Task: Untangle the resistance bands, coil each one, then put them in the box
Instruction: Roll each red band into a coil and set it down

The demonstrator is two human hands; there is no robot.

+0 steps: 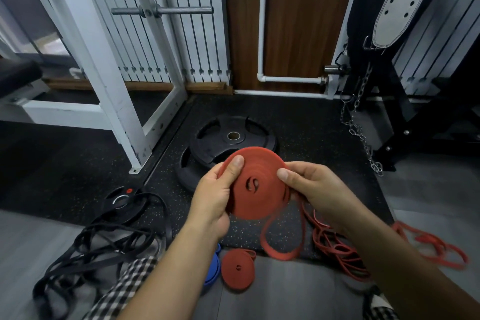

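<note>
I hold a flat red coil of resistance band (255, 184) up in front of me, above the floor. My left hand (218, 197) grips its left edge with the thumb laid over the front. My right hand (315, 189) pinches its right edge, thumb on the face. A loose red tail (279, 244) hangs from the coil in a loop. A smaller finished red coil (237, 269) lies on the floor below, beside a blue coil (214, 266) half hidden by my left forearm. Tangled black bands (104, 241) lie at lower left, tangled red bands (337, 249) at lower right. No box shows.
Two stacked black weight plates (231, 143) lie on the speckled mat behind the coil, a small plate (122, 201) at left. A white rack leg (122, 122) stands left, a hanging chain (361, 135) and black bench frame right.
</note>
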